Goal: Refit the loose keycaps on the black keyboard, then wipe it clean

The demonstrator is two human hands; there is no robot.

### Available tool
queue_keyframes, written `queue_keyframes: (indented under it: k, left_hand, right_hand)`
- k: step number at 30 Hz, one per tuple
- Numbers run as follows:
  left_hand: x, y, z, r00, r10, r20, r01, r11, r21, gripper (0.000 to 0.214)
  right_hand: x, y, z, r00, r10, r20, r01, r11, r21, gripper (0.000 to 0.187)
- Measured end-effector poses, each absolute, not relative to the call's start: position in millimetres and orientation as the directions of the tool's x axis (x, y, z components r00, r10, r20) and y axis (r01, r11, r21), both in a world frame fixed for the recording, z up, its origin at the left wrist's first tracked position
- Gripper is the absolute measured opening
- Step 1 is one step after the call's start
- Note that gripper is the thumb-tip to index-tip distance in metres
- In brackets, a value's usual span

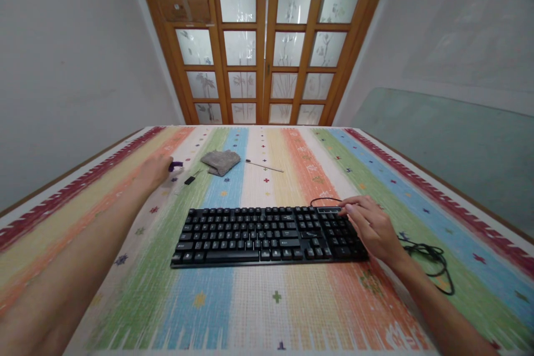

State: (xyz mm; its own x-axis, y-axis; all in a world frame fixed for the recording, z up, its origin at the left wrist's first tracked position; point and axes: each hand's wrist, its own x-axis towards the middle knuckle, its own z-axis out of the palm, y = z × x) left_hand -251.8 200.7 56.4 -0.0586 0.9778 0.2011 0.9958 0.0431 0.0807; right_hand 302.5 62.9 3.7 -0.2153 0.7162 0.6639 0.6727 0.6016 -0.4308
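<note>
Grip, left hand (156,171): stretched far out across the table; fingers curled around a small purple object (175,166), whose end sticks out to the right of the fist; what the object is cannot be told at this size
Grip, right hand (369,226): nothing clasped; fingers loosely spread and slightly bent, palm down, resting on the right end of the keyboard; fingertips (347,208) touch its upper right corner

Head view, keyboard (267,235): black, full-size, flat on the cloth, lying square to the person, near the middle of the table; its number pad is partly covered by the right hand
Head view, cable (431,258): black; one loop arcs out behind the keyboard's top edge near the fingertips; the rest lies in a loose tangle to the right of the right wrist
Head view, small black piece (189,180): on the cloth just right of the left hand, apart from it; too small to identify
Head view, grey cloth (220,161): crumpled, beyond the keyboard, right of the black piece
Head view, thin stick (265,166): slim, pale, lying slantwise just right of the grey cloth, not touching it
Head view, tablecloth (258,311): lengthwise stripes of red, yellow, orange, green, blue and white with small cross marks; covers the whole table
Head view, wooden door (262,39): double, with frosted patterned panes, behind the far table edge; plain pale walls on either side
</note>
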Motion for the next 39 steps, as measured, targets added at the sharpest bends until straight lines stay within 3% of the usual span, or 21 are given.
queue_keyframes:
  k: [5,7,12,15,19,22,25,28,31,35,39]
  left_hand:
    - [-236,177,83,-0.087,0.937,0.34,0.994,0.06,0.089,0.033]
    - [-227,165,90,-0.094,0.891,0.444,0.98,0.005,0.197,0.032]
    - [-201,133,94,-0.05,0.836,0.546,0.889,-0.213,0.406,0.021]
    - [-189,116,91,-0.089,0.849,0.52,0.776,-0.269,0.571,0.026]
    - [-183,102,79,-0.091,0.888,0.452,0.614,-0.307,0.727,0.034]
    - [-186,97,64,-0.114,0.92,0.376,0.457,-0.288,0.842,0.041]
    - [-191,94,46,-0.176,0.928,0.329,0.249,-0.282,0.927,0.046]
    - [-195,91,29,-0.192,0.937,0.292,0.096,-0.278,0.956,0.042]
    - [-198,89,20,-0.162,0.938,0.306,0.077,-0.297,0.952,0.032]
    - [-206,89,18,-0.193,0.913,0.36,0.155,-0.334,0.93,0.019]
    - [-213,91,19,-0.197,0.951,0.24,0.341,-0.163,0.926,0.02]
  right_hand:
    - [289,63,7,-0.206,0.772,0.601,0.615,0.58,-0.534,0.024]
    - [275,64,12,-0.252,0.783,0.568,0.598,0.588,-0.544,0.018]
    - [218,70,33,-0.432,0.772,0.466,0.494,0.635,-0.594,0.015]
    - [172,79,46,-0.537,0.73,0.422,0.355,0.65,-0.672,0.02]
    - [107,93,55,-0.628,0.72,0.294,0.161,0.49,-0.857,0.043]
    - [60,106,53,-0.65,0.692,0.316,0.139,0.516,-0.845,0.057]
    - [17,119,41,-0.633,0.686,0.359,0.129,0.551,-0.825,0.057]
    - [-18,130,27,-0.591,0.754,0.287,0.143,0.448,-0.882,0.043]
    - [-41,137,20,-0.558,0.78,0.284,0.155,0.434,-0.888,0.026]
    - [-45,149,29,-0.56,0.746,0.36,0.236,0.56,-0.795,0.01]
    - [-34,156,38,-0.635,0.704,0.319,0.342,0.626,-0.701,0.008]
